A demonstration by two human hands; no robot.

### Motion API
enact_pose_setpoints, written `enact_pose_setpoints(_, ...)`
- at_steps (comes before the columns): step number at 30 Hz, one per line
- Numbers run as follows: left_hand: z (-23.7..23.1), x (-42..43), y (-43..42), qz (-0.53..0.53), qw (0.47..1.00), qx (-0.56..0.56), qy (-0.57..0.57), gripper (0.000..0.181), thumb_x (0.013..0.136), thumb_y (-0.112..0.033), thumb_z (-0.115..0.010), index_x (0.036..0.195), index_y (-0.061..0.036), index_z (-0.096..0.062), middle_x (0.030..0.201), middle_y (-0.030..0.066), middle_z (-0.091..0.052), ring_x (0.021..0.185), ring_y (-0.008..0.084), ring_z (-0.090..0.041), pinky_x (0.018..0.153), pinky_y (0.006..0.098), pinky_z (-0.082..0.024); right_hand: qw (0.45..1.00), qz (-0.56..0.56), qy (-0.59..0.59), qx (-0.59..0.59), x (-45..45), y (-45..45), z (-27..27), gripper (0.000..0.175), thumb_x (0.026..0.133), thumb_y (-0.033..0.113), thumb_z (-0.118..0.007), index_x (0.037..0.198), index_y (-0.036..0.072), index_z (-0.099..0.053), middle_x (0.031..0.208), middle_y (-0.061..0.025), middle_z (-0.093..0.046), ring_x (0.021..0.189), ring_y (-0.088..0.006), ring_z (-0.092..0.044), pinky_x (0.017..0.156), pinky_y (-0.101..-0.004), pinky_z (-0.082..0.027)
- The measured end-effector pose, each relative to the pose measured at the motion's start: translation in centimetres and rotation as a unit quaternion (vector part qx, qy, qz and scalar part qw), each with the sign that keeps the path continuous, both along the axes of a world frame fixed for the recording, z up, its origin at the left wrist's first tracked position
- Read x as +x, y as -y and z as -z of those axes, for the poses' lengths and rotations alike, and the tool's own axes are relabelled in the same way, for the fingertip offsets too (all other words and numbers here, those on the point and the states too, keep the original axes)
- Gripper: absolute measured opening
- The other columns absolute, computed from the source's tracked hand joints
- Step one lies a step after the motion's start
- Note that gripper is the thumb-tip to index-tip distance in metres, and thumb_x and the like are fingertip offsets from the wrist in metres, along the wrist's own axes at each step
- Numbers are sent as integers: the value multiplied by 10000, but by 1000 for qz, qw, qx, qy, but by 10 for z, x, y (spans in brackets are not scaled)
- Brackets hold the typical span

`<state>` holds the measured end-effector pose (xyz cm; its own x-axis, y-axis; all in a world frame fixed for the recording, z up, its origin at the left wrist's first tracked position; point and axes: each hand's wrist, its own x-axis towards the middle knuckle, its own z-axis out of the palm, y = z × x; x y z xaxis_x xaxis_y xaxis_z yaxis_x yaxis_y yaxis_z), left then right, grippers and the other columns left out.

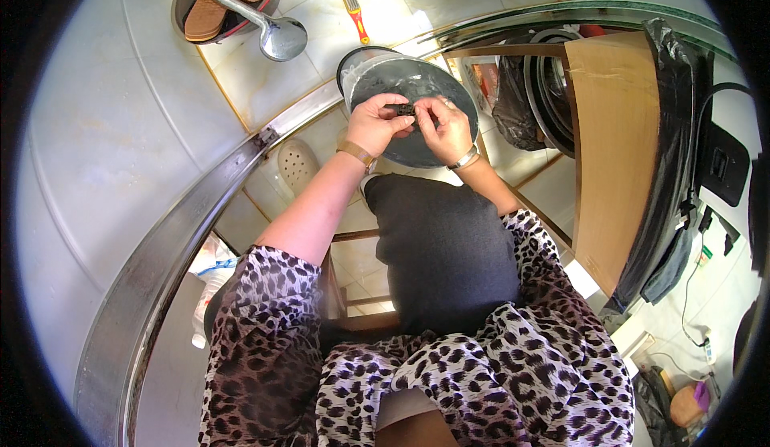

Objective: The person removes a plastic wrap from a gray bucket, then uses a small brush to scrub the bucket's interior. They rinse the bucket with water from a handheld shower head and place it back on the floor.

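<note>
My left hand [380,125] pinches a small black piece [404,109], perhaps plastic, between thumb and fingers. The fingertips of my right hand [445,127] grip the same piece from its right side. Both hands are above a dark grey bucket [415,155], close together near its middle. Clear plastic or a wet film shows along the bucket's far left rim. What the piece is exactly is too small to tell, and my fingers cover part of it.
Beyond the bucket, a wire brush [355,17] with a red and yellow handle lies on the tiles. A shower head [283,38] rests against a basin [180,17] holding brown-soled footwear. A metal shower track [313,110] curves past the bucket. A wooden panel [613,146] stands at right.
</note>
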<state>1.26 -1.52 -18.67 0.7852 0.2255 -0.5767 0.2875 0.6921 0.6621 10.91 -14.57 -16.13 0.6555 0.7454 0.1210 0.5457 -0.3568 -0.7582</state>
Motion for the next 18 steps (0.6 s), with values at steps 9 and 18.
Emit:
enact_pose_setpoints(9,4,0,2,-22,997,70,33,318,795,101,-633,1076,-28,-560,894,114,-664,799,193,-666,697,297,-569,999,20,27,-16,-2,8,3,28,866,39,-540,890,24,-543,819,-143,-612,775,-354,-600,764,-401,-486)
enact_pose_setpoints(18,7,0,5,-28,984,169,54,322,725,124,-675,1000,-18,-585,833,45,-664,731,87,-606,671,238,-508,998,-43,21,48,-1,0,-3,232,770,3,-670,994,61,-669,876,-106,-636,818,-270,-635,699,-327,-513)
